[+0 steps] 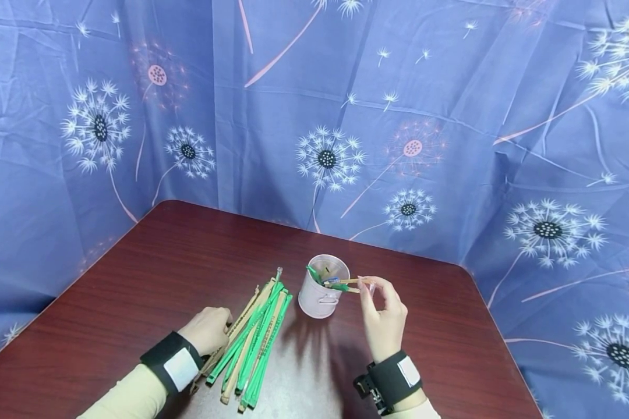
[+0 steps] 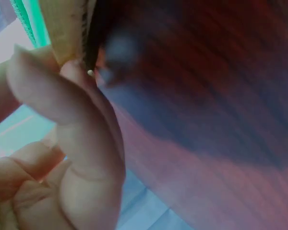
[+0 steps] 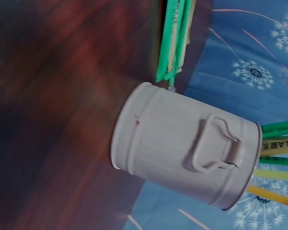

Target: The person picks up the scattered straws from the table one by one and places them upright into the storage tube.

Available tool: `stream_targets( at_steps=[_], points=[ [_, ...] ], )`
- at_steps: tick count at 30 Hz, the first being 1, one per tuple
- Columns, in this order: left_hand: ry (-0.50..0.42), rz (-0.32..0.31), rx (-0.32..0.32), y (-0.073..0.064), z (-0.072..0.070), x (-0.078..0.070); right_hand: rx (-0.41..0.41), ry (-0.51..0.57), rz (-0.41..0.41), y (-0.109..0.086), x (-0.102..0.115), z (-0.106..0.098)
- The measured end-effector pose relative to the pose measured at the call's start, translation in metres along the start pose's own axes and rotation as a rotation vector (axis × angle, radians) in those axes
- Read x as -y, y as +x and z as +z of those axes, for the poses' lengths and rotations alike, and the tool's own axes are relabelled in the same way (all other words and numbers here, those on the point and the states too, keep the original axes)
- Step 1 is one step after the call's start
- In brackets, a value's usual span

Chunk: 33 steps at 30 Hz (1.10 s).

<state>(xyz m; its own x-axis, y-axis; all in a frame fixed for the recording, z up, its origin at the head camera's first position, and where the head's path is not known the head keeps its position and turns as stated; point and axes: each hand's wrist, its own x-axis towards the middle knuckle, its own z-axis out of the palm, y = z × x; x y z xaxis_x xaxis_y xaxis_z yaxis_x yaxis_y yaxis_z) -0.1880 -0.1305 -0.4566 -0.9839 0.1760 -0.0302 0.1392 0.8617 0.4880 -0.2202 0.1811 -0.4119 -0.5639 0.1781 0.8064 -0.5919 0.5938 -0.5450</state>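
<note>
Cream sleeves (image 1: 128,391) go with black wristbands (image 1: 168,358) bearing white patches (image 1: 180,369) — a dark fitting (image 1: 368,385) juts from the right one.

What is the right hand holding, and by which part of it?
The right hand pinches a thin tan stick by its outer end, the one sticking out of the pail.

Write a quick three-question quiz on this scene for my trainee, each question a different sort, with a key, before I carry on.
1. Which hand pinches a tan straw at the mouth of the metal bucket?
2. True or false: the bucket lies tipped on its side.
3. Which wrapper colors show in the bundle of wrapped straws?
A) red and black
B) green and tan
C) purple and white

Key:
1. The right hand.
2. False; it stands upright on the table.
3. B.
</note>
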Motion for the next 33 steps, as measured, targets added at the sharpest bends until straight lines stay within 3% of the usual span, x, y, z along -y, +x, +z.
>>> stream_targets(
  at_steps=[7, 17, 21, 26, 33],
  points=[
    [-0.026, -0.069, 0.003, 0.001, 0.0, 0.001, 0.051, -0.038, 0.003, -0.005, 0.001, 0.0],
    [-0.06, -0.031, -0.139, 0.0, -0.005, -0.009, 0.07, -0.018, -0.041, -0.005, 0.004, 0.001],
    [-0.122, 0.025, -0.217, 0.0, -0.009, -0.02, 0.038, 0.009, -0.007, -0.005, 0.006, 0.0],
    [-0.208, 0.104, -0.301, -0.002, -0.013, -0.036, -0.066, 0.12, 0.013, 0.0, 0.019, -0.002],
    [-0.253, 0.338, -0.469, -0.006, -0.013, -0.05, -0.11, 0.261, -0.111, 0.005, 0.046, -0.002]
  ],
)
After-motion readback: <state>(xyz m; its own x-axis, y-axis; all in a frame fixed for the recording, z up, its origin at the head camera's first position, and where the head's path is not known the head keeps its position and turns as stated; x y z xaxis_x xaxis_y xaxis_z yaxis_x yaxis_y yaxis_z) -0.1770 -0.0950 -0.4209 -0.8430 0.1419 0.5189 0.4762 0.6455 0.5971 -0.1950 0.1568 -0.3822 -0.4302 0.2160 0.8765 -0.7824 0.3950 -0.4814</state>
